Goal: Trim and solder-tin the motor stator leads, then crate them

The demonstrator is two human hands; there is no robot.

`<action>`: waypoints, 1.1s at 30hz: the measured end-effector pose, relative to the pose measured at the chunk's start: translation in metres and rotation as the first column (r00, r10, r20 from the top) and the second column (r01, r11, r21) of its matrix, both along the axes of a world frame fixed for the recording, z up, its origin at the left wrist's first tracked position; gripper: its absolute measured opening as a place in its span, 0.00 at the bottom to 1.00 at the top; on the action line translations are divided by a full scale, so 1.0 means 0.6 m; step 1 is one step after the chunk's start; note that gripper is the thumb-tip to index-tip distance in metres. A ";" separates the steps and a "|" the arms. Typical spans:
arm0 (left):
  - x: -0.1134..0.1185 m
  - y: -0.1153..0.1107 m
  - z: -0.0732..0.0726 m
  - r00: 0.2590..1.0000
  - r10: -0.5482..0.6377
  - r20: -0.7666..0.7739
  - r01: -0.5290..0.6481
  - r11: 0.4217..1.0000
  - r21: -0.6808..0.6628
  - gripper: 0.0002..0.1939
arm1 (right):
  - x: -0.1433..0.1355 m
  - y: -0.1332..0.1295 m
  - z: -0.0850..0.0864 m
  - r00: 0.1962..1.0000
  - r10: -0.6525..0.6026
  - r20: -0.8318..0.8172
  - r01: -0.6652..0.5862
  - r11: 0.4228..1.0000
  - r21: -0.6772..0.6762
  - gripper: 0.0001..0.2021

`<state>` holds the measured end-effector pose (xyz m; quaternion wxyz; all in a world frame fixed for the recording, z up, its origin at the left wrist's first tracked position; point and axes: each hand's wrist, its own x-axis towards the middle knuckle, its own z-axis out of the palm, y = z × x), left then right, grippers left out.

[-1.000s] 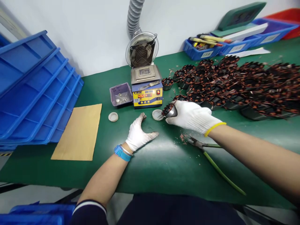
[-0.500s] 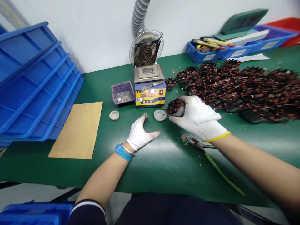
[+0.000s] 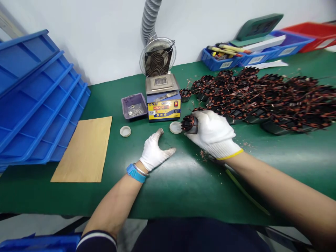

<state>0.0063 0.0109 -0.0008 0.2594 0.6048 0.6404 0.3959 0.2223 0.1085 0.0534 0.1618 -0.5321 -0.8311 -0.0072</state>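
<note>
Gloved in white, my right hand [image 3: 214, 131] grips a copper-wound motor stator [image 3: 189, 124] from its right side, tilted a little toward the left. The stator's edge overlaps a small round white dish [image 3: 175, 127] lying beneath and behind it. My left hand [image 3: 154, 150], also gloved, is at the table with thumb and fingers apart and nothing between them. In front of it stands a solder pot [image 3: 164, 109] with lit red digits and a metal top. A pair of green-handled cutters [image 3: 246, 192] lies partly hidden under my right forearm.
Many wound stators [image 3: 252, 94] crowd the right side. A purple tray [image 3: 134, 106] of metal bits and a second dish [image 3: 125, 131] sit left of the pot. Cardboard [image 3: 82, 150] and stacked blue crates [image 3: 34, 105] are at far left. Blue bins [image 3: 223, 64] line the back.
My right hand has carried the stator slightly left and tipped it, and its forearm now covers more of the cutters. My left hand stays nearly still; the whole view has shifted somewhat.
</note>
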 end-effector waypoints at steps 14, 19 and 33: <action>0.000 0.001 0.002 0.997 -0.010 -0.072 0.013 1.000 0.029 0.37 | -0.023 0.030 0.082 0.892 0.143 0.428 -0.158 0.988 -0.003 0.25; -0.003 0.004 -0.007 0.995 -0.014 -0.100 0.021 0.998 0.066 0.35 | -0.059 0.032 0.072 0.845 0.229 0.483 -0.234 0.971 -0.051 0.20; 0.002 0.005 -0.005 0.988 -0.015 -0.154 0.022 0.999 0.043 0.34 | -0.076 0.064 0.147 0.805 0.188 0.562 -0.268 0.961 0.064 0.22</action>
